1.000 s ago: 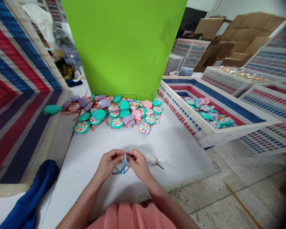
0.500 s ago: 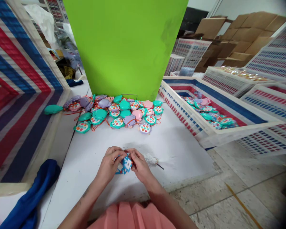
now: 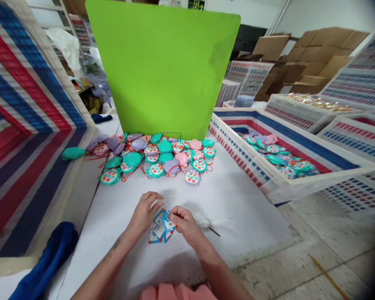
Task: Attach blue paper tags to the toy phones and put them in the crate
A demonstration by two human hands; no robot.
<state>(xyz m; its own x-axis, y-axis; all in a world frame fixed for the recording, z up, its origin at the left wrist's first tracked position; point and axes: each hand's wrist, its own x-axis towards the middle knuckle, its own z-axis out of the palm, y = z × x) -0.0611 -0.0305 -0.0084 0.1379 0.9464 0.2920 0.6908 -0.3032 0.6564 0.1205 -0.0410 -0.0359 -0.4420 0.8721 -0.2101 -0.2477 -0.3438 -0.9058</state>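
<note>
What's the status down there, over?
Left hand open above blue cards; right hand pinching one at the pile. Toys heaped beyond, not between hands and cards.

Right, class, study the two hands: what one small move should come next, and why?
Probably the left hand should take the free edge of the top card. The right hand pinches that card by one side over the other cards, while the left is close by, its fingers parted and seemingly empty.
</note>
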